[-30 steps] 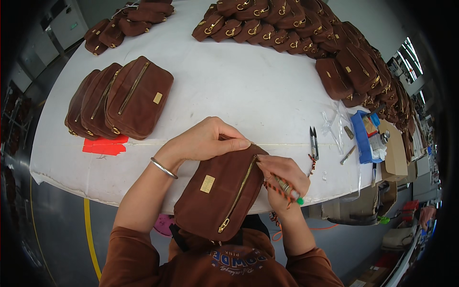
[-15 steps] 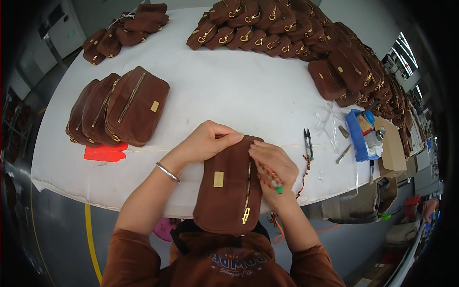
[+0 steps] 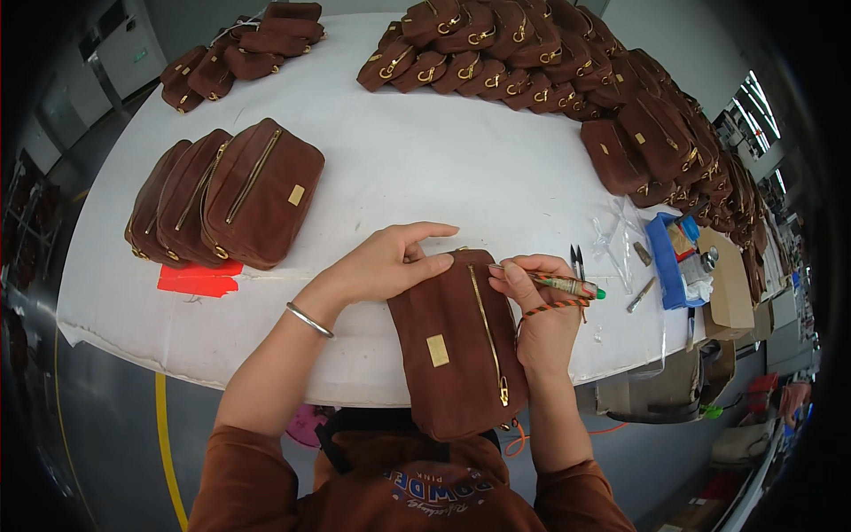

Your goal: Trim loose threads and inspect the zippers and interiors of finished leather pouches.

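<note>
A brown zippered pouch with a gold plate and a gold zipper pull hangs over the table's near edge towards my body. My left hand grips its far left corner, thumb on top and index finger stretched out past it. Between the thumb and fingers of my right hand is a slim pen-like tool with a green end. Its thin point is close to the pouch's far right corner, by the zipper; I cannot tell whether they touch. A striped cord loops from the tool around that hand.
Three similar pouches lean together at left beside a red sheet. More pouches are piled far left and far right. Thread snips lie beyond my right hand. A blue bin and cardboard box stand at right.
The pouch has shifted right and turned slightly. My right hand has lifted off its surface and swung the tool's point towards it. My left index finger has straightened.
</note>
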`<state>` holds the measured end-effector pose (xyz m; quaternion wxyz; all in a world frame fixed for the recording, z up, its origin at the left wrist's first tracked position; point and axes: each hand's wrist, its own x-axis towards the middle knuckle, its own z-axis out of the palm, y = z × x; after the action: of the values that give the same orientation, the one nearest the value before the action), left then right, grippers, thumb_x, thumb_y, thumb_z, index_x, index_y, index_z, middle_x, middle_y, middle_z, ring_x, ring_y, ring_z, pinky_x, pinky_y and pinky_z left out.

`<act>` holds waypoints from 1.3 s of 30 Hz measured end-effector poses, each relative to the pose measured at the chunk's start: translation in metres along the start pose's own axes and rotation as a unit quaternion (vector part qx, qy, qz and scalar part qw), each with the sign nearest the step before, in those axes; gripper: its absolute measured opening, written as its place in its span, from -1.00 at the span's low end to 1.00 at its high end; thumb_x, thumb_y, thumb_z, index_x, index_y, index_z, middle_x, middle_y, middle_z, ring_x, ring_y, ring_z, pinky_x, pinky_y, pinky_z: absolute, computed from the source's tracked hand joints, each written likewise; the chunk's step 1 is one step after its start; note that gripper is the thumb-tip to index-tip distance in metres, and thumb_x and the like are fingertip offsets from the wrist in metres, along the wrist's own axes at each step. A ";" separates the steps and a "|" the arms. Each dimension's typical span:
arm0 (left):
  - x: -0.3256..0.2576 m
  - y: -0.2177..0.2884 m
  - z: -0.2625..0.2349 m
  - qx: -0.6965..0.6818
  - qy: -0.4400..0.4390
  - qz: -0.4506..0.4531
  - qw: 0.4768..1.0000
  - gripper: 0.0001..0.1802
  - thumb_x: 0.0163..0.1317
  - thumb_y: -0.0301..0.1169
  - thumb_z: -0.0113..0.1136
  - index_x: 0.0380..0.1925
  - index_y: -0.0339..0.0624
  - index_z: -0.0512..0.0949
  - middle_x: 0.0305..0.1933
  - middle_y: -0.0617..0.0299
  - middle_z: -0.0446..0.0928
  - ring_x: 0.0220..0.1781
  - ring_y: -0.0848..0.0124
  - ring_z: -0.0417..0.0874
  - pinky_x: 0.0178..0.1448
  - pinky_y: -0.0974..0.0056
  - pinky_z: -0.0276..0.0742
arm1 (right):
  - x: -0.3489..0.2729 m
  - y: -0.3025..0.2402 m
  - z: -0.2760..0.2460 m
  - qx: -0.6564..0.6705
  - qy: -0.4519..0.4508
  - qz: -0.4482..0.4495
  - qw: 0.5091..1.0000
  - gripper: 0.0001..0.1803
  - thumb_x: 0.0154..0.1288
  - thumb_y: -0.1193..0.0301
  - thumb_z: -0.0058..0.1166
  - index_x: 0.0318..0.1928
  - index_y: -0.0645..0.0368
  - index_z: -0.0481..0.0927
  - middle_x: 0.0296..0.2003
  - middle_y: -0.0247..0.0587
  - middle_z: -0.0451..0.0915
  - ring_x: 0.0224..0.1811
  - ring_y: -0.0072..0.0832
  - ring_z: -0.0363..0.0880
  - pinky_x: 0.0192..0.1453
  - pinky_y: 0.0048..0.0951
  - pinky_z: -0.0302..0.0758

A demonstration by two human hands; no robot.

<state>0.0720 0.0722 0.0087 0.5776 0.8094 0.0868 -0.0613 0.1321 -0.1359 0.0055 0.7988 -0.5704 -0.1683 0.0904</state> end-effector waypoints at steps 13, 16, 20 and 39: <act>0.005 -0.015 0.004 0.012 -0.116 0.121 0.986 -0.52 0.31 -0.17 0.25 0.17 -0.11 0.53 -0.26 0.24 0.60 -0.24 0.47 0.51 -0.08 0.34 0.47 | -0.011 0.003 -0.006 -0.103 -0.019 0.013 0.994 -0.86 0.24 0.61 0.26 -0.25 0.33 0.55 -0.37 -0.20 0.66 -0.30 -0.58 0.65 -0.19 -0.61 0.57; 0.004 -0.014 0.005 0.022 -0.108 0.126 0.986 -0.53 0.30 -0.17 0.25 0.14 -0.13 0.54 -0.32 0.25 0.58 -0.26 0.47 0.50 -0.11 0.35 0.46 | -0.012 0.006 -0.009 -0.136 -0.035 0.004 0.990 -0.85 0.23 0.66 0.23 -0.24 0.33 0.52 -0.33 -0.13 0.65 -0.25 -0.49 0.68 -0.07 -0.53 0.62; 0.003 -0.014 0.005 0.030 -0.101 0.130 0.986 -0.53 0.29 -0.16 0.26 0.12 -0.14 0.55 -0.37 0.24 0.54 -0.29 0.45 0.47 -0.15 0.34 0.44 | -0.013 0.007 -0.006 -0.167 -0.041 -0.030 0.985 -0.85 0.19 0.65 0.29 -0.27 0.29 0.57 -0.33 -0.21 0.66 -0.30 -0.56 0.64 -0.13 -0.57 0.58; -0.001 -0.009 0.007 0.008 -0.093 0.166 0.982 -0.61 0.34 -0.24 0.21 0.10 -0.15 0.58 -0.24 0.17 0.66 -0.25 0.43 0.54 -0.06 0.33 0.49 | -0.005 0.001 -0.014 -0.201 -0.084 -0.034 0.975 -0.90 0.22 0.67 0.23 -0.25 0.34 0.60 -0.31 -0.19 0.68 -0.24 -0.46 0.69 -0.12 -0.54 0.61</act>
<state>0.0686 0.0684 -0.0021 0.5786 0.8080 -0.1033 -0.0400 0.1325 -0.1494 -0.0006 0.6531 -0.7038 -0.2693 0.0749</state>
